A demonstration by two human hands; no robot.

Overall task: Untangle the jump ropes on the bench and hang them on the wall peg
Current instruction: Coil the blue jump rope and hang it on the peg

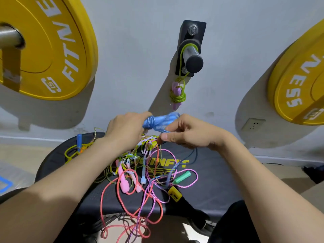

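Observation:
A blue jump rope (158,122), wound into a bundle round its handles, is held above the bench. My left hand (125,129) grips its left end. My right hand (185,131) pinches the bundle's right side, thumb underneath. Below lies a tangle of jump ropes (140,165) on the black bench (206,174): pink handles, a red cord, a pink-purple braided cord, a green handle, a yellow handle. On the wall peg (192,56) above hangs a green rope with lilac handles (178,92), coiled.
Yellow weight plates hang on the wall at left (49,48) and right (298,81). A blue handle with green cord (78,140) lies at the bench's far left. A wall socket (252,124) sits low at right. Red cord loops (126,227) dangle off the bench's near edge.

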